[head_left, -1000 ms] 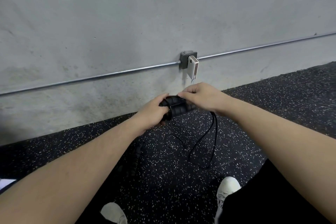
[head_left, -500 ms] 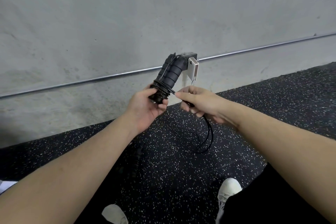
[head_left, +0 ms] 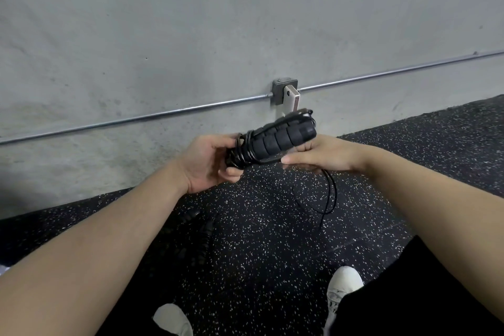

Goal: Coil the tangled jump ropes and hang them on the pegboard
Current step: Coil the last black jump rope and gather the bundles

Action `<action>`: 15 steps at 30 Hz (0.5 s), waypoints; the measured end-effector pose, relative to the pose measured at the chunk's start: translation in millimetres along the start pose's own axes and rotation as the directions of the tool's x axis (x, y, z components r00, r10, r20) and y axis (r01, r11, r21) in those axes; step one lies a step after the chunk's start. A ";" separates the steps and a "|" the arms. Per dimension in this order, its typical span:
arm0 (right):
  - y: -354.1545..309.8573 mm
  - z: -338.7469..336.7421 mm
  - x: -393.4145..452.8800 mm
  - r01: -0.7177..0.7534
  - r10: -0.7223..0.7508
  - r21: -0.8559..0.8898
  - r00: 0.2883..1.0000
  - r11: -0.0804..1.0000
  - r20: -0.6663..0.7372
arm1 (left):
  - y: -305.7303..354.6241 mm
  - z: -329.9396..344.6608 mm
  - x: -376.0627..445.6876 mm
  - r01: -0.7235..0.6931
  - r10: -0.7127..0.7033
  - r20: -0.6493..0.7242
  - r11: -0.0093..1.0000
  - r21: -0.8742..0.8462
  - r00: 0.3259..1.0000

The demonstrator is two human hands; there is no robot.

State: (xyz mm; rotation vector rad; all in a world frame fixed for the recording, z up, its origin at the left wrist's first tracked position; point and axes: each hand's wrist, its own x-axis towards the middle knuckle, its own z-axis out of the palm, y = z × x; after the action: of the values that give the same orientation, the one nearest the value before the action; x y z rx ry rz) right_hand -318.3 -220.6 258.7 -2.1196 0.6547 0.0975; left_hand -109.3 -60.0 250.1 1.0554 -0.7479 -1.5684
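Two black ribbed jump rope handles (head_left: 281, 139) lie side by side, nearly level, pointing up to the right. Thin black rope is wound several turns around their left end. My left hand (head_left: 210, 161) grips that wound end from below. My right hand (head_left: 321, 157) sits under the handles' right end and pinches the black rope (head_left: 331, 194), which hangs from it in a loose loop toward the floor. A second black rope (head_left: 199, 229) lies coiled on the floor below my left forearm. No pegboard is in view.
A grey concrete wall (head_left: 218, 22) stands close ahead, with a metal conduit (head_left: 136, 117) and a junction box (head_left: 283, 90) holding a white plug-in device. The floor is black speckled rubber (head_left: 259, 240). My two white shoes (head_left: 343, 284) show at the bottom.
The handles have tipped from nearly upright down to almost level, pointing right. My right hand has moved right, under the handles' far end, with the rope still in its fingers.
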 end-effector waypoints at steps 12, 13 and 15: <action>-4.4 5.7 10.5 -0.106 0.100 -0.023 0.978 0.994 -0.185 | -13.7 5.9 17.6 0.164 -0.152 -0.093 0.571 0.804 0.984; -7.0 7.5 12.0 -0.098 0.094 -0.011 0.975 0.995 -0.199 | -15.8 7.6 19.8 0.172 -0.133 -0.120 0.527 0.833 0.984; -12.1 12.2 13.9 -0.087 0.084 -0.004 0.970 0.996 -0.228 | -22.0 8.5 23.9 0.198 -0.069 -0.189 0.512 0.836 0.980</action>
State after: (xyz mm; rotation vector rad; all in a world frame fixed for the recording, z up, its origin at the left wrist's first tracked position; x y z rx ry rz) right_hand -298.4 -211.2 256.1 -2.1342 0.8835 -0.0960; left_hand -127.4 -78.1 228.4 1.9638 -1.4520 -1.1879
